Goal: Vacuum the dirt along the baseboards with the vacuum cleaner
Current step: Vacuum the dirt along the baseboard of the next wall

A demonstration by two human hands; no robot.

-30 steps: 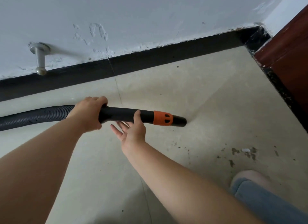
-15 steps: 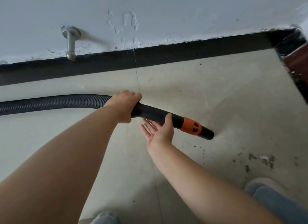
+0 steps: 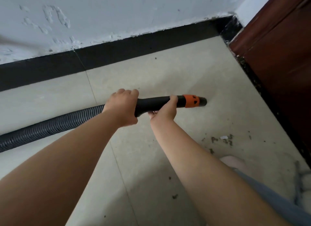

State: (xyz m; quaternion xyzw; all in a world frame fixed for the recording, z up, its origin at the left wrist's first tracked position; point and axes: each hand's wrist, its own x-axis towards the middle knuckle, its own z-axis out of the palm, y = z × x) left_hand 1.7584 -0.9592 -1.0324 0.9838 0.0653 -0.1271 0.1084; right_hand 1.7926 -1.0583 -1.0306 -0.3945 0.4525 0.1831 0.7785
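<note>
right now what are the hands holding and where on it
Both hold the vacuum nozzle tube. The left hand grips its rear end, where the ribbed hose joins; the right hand cups it from below, just behind the orange collar.

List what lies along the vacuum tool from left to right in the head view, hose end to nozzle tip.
Ribbed black hose → left hand gripping the handle → bare black handle tube → right hand holding from below → orange collar → black nozzle tip.
</note>
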